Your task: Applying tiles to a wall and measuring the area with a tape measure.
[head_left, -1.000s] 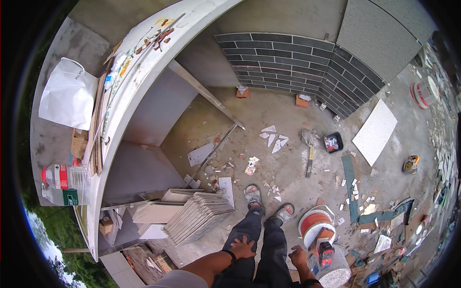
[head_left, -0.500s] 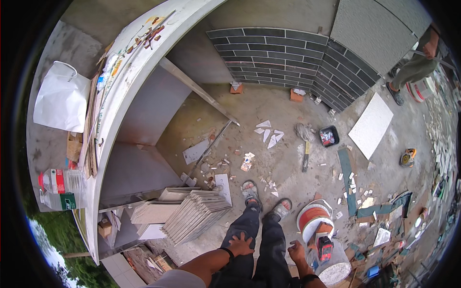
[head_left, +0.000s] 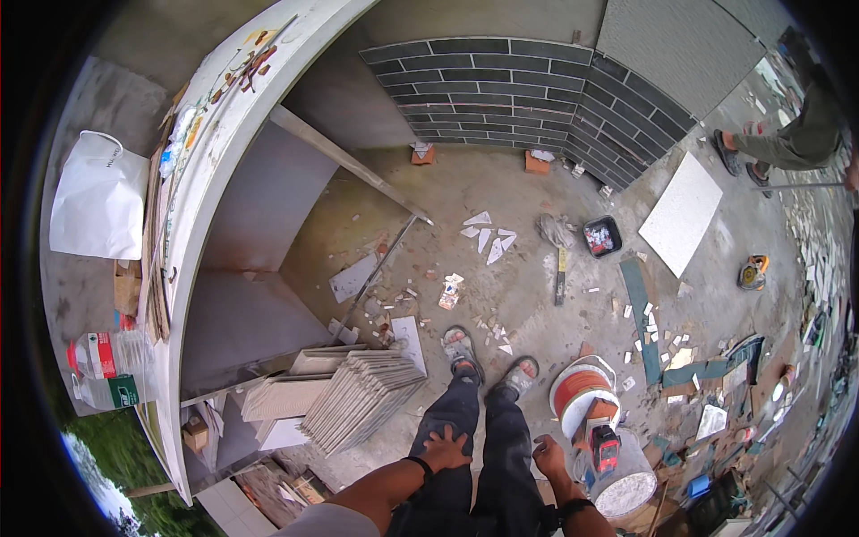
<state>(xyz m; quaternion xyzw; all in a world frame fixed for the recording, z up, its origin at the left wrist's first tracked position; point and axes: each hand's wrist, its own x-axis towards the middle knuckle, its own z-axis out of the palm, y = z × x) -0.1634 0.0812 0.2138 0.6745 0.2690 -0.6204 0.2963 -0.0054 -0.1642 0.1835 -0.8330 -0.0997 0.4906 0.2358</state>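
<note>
Left hand [head_left: 443, 452] on trousers [head_left: 455, 407], fingers splayed, right hand [head_left: 549, 456] near bucket [head_left: 629, 490], fingers curled inward.

Tile stack [head_left: 360, 407] left of legs [head_left: 503, 438]; bucket [head_left: 628, 492] right of right hand [head_left: 548, 455]; bottles [head_left: 107, 355] on ledge [head_left: 76, 300].

Stained concrete floor [head_left: 501, 186], dark oblong tiles [head_left: 488, 77] on grey wall [head_left: 483, 20], white ledge [head_left: 234, 134], green foliage [head_left: 139, 447] outside, daylight

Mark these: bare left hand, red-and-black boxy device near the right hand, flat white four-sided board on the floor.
Bare left hand [head_left: 445, 450]: head view, back of the hand.
Red-and-black boxy device [head_left: 606, 447]: head view, upper surface.
Flat white four-sided board [head_left: 682, 215]: head view, centre of top face.
</note>
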